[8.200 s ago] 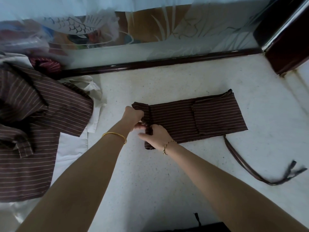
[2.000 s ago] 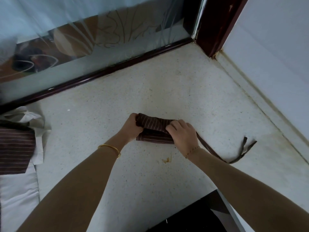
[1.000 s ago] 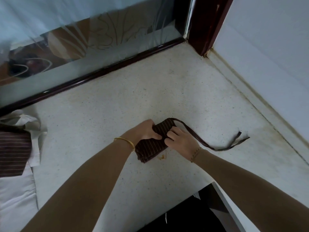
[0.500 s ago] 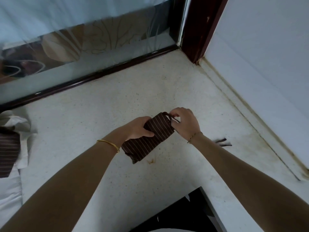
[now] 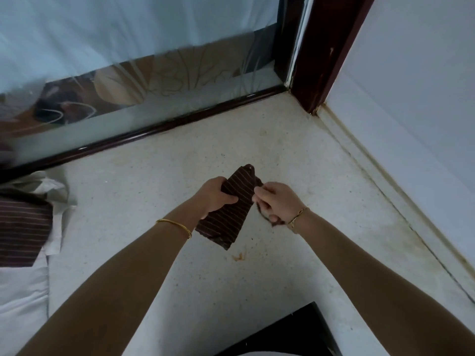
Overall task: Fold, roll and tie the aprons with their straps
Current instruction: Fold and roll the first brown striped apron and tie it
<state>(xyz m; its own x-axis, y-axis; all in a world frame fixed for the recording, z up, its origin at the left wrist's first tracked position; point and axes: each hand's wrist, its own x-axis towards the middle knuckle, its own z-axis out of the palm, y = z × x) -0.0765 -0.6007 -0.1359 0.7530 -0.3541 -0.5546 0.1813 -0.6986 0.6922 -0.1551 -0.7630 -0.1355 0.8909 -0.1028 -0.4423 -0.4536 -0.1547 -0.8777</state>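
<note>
A brown striped apron (image 5: 228, 209), rolled into a short bundle, is lifted off the speckled floor (image 5: 154, 191) and tilted, its far end up. My left hand (image 5: 216, 195) grips the roll around its middle from the left. My right hand (image 5: 276, 201) is just right of the roll, fingers curled around the dark strap (image 5: 267, 219), which loops below my palm. Most of the strap is hidden in my hand.
More striped aprons (image 5: 23, 227) lie on white cloth (image 5: 23, 291) at the left edge. A glass partition with a dark frame (image 5: 154, 129) runs along the back, and a wall (image 5: 411, 124) closes the right side. A black object (image 5: 288, 335) sits at the bottom.
The roll has tilted more upright in my left hand. My right hand has gathered the strap, whose loose end no longer lies on the floor at the right.
</note>
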